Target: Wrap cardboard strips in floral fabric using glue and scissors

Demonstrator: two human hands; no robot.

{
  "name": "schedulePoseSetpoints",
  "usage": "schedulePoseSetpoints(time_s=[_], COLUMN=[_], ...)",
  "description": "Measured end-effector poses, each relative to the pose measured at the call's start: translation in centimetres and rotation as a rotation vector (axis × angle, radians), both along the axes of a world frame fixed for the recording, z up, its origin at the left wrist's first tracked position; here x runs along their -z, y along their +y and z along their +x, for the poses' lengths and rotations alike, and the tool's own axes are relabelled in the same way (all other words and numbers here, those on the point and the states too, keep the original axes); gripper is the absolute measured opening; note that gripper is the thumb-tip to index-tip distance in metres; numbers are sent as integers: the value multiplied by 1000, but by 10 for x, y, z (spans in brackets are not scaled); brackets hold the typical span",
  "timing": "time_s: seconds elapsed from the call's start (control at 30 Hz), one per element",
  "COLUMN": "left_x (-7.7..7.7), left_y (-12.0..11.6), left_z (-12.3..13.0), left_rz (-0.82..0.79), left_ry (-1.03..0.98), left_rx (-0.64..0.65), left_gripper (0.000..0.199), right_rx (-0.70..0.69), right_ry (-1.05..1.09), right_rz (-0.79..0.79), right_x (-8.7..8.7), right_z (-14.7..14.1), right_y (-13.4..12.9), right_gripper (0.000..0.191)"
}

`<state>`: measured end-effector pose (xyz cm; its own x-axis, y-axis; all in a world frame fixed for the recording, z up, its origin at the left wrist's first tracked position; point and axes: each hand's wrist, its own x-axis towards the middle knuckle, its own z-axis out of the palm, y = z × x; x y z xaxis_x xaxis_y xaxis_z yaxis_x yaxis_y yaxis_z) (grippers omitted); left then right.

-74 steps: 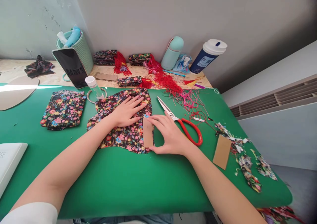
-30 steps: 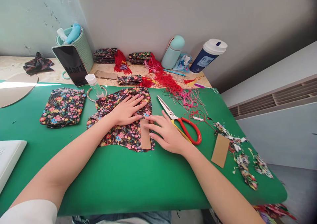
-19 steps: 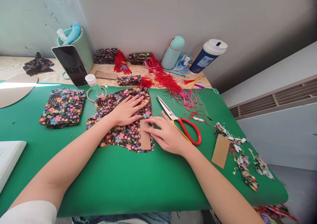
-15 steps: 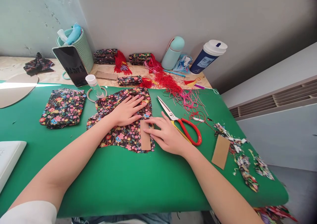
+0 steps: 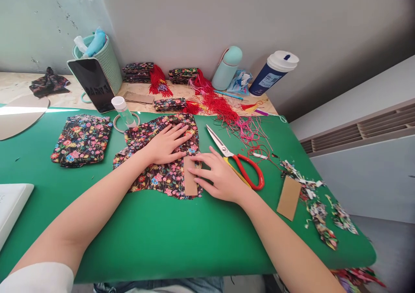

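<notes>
"Where's the cardboard strip (image 5: 190, 185)?"
"On the flowered cloth (image 5: 158, 183), near its right edge, its long axis running away from the person."
"And the hands?"
"Left hand (image 5: 164, 147) flat, fingers spread on the cloth; right hand (image 5: 218, 174) loose, fingertips resting on the cardboard strip, unclenched."
"Containers?"
"The basket (image 5: 112, 70) holds something blue (image 5: 96, 43) and something white (image 5: 80, 44); the cup's (image 5: 263, 85) label (image 5: 269, 79) is too small to read."
</notes>
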<state>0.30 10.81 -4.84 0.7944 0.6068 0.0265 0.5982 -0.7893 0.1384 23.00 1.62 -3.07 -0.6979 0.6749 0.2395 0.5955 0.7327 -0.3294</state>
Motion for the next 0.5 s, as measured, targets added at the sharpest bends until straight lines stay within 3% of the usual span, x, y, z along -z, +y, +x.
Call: schedulePoseSetpoints(time_s=[0.27,0.5], left_x=[0,0], left_y=[0,-1], left_z=[0,1], left_rz=[-2,5], left_ry=[-7,2], left_rx=[-10,-13], left_gripper=[66,67], right_rx=[-17,-38], right_ry=[-17,-25], right_rz=[-17,-38], right_x=[0,-5], right_z=[2,2], right_y=[0,0], right_gripper=[30,55])
